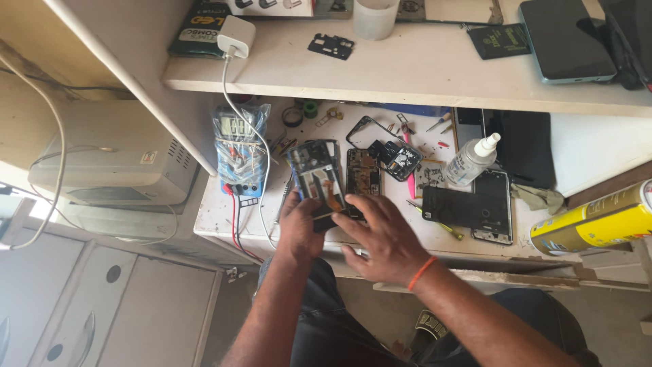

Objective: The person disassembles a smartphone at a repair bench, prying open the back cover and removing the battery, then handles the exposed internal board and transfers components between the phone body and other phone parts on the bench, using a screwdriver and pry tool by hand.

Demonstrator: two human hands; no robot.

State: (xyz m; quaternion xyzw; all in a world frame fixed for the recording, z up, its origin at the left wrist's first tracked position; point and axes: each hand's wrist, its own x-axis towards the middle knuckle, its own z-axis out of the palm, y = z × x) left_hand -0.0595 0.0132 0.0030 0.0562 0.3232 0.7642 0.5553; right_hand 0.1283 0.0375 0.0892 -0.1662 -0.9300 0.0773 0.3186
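White workbench (224,217) clutter frames the scene, with a multimeter (239,146) at the left under a shelf. A stripped phone frame (316,175) is being steadied for disassembly, pinched at its near end by the left hand (301,228). Just right, the right hand (384,238) is spread, fingertips laid beside an opened phone (362,173); careful fingertip placement seems needed next.

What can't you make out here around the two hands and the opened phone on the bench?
Head view only:
- Lower end of the opened phone frame: covered by the left hand.
- Whatever lies beneath the right hand: hidden by its palm.
- Yellow spray can: cut off by the right edge.
- Loose screws and small parts: too small.
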